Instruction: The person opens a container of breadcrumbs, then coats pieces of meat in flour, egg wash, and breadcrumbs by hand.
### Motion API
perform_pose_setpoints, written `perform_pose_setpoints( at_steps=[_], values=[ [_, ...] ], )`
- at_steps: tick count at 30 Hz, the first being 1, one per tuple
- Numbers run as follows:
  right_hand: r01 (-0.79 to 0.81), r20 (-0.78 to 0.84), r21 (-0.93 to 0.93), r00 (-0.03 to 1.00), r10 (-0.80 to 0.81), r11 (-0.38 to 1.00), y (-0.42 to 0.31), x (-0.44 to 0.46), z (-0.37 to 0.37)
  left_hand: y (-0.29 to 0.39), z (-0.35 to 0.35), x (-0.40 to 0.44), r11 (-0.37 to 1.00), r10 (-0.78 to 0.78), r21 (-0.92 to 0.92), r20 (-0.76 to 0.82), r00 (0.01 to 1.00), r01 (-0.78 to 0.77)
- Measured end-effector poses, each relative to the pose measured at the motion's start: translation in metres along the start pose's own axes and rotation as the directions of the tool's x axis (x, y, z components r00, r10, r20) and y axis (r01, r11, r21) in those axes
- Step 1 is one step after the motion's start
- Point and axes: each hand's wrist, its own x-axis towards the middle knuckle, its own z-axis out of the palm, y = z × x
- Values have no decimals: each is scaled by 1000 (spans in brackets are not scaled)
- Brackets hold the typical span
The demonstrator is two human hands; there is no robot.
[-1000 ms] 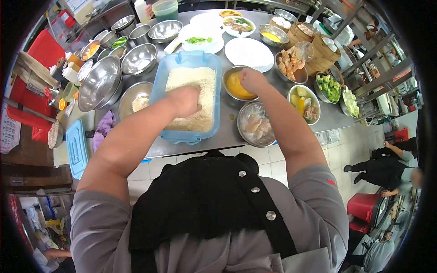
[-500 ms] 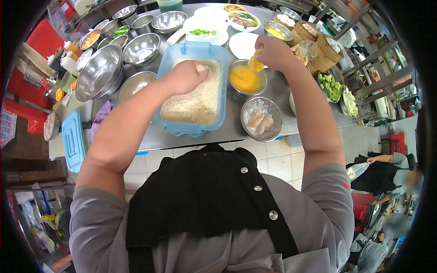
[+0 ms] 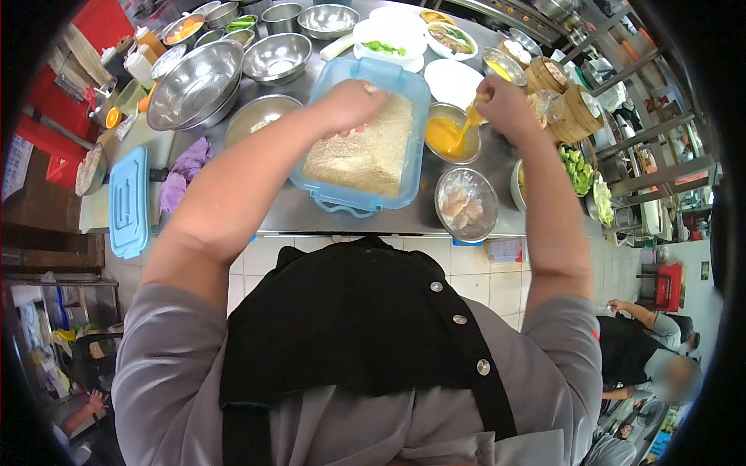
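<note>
A blue plastic tub of pale breadcrumbs stands in front of me. Over its far left part is my left hand, fingers curled in; what they hold, if anything, is hidden. My right hand pinches a limp, egg-coated slice. The slice hangs down into a metal bowl of beaten egg, with egg running off its lower end. Nearer me, right of the tub, a metal bowl contains pale raw meat pieces.
Left of the tub are metal bowls, a purple cloth and a blue lid. White plates stand behind the egg bowl. Bamboo steamers and green vegetables line the right side. A co-worker is at far right.
The view has shifted, so the table appears farther right and higher. My right hand has raised the slice slightly, and it now hangs longer. My left hand has moved toward the tub's far side.
</note>
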Motion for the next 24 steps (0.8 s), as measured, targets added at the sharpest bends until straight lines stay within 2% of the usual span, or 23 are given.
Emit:
perform_pose_setpoints(
  at_steps=[1,6,9,10,11,14,15,18,19,21,22,24],
  values=[
    [63,-35,37,997,-62,997,-14,2,-18,3,-4,0,1000,10,-13,-19,1000,-10],
    [242,110,291,953,-283,926,-86,4,-67,21,-29,-12,996,62,-58,-124,990,-70],
    [264,192,618,863,-467,741,-103,2,-29,27,-45,-24,996,50,-64,-129,990,-58],
    [321,260,511,826,-500,797,-113,-3,-13,27,-49,-27,996,38,-72,-125,991,-47],
    [407,329,289,808,-489,866,-128,-18,-9,23,-52,-28,994,40,-102,-86,996,-49],
    [380,238,51,894,-381,924,-128,-43,11,20,-40,-43,993,33,117,-72,997,-24],
    [333,252,88,905,-344,939,-126,-44,5,25,-36,-51,985,19,175,-18,1000,-16],
    [270,206,144,933,-295,952,-106,-45,3,18,-14,-42,916,178,349,91,980,-198],
    [247,209,142,939,-273,959,-103,-48,2,30,-14,-36,937,32,328,266,964,-121],
    [207,211,136,949,-232,969,-99,-50,0,8,10,-1,863,135,451,228,964,-228],
    [248,163,168,948,-275,954,-96,-53,2,-1,21,12,813,190,513,215,958,-276],
    [316,51,238,940,-337,918,-86,-64,11,3,37,22,664,202,668,271,941,-335]
  ],
)
